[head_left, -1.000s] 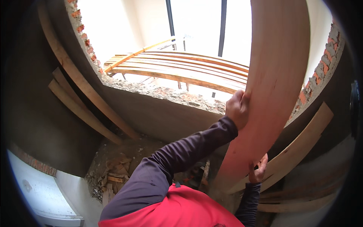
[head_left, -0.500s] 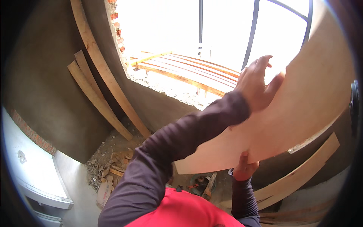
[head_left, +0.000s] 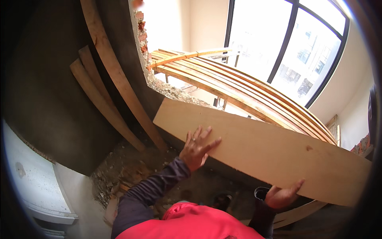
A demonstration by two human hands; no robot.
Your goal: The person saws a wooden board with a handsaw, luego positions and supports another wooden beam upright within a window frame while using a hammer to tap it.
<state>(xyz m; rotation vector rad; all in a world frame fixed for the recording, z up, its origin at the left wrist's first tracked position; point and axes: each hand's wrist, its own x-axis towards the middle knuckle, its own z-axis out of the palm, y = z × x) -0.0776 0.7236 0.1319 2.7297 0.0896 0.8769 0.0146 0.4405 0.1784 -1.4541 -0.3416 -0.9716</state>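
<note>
Below the ragged wall opening (head_left: 175, 92), a long pale board (head_left: 254, 149) slants across the space before the person, its left end higher in view than its right and its broad face turned toward them. The left hand (head_left: 196, 152) lies against the lower edge toward the board's left end, fingers spread wide on the near face and thumb held apart; a ring shows on one finger. Farther right, the right hand (head_left: 280, 196) grips the same lower edge, partly closed, with one digit up on the face; how the other fingers sit is hard to tell. Whether the board touches the broken sill cannot be told.

Beyond the opening, long wooden strips (head_left: 258, 111) lie side by side, with a single strip (head_left: 187, 56) across them, in front of a dark-framed window (head_left: 282, 47). To the left, a tall plank (head_left: 120, 79) and two shorter planks (head_left: 102, 106) lean by the dark wall (head_left: 43, 99), above rubble (head_left: 107, 175) on the floor. Just beside the right hand is a dark round container (head_left: 261, 193). The person wears a red top (head_left: 191, 223) with dark sleeves (head_left: 147, 187).
</note>
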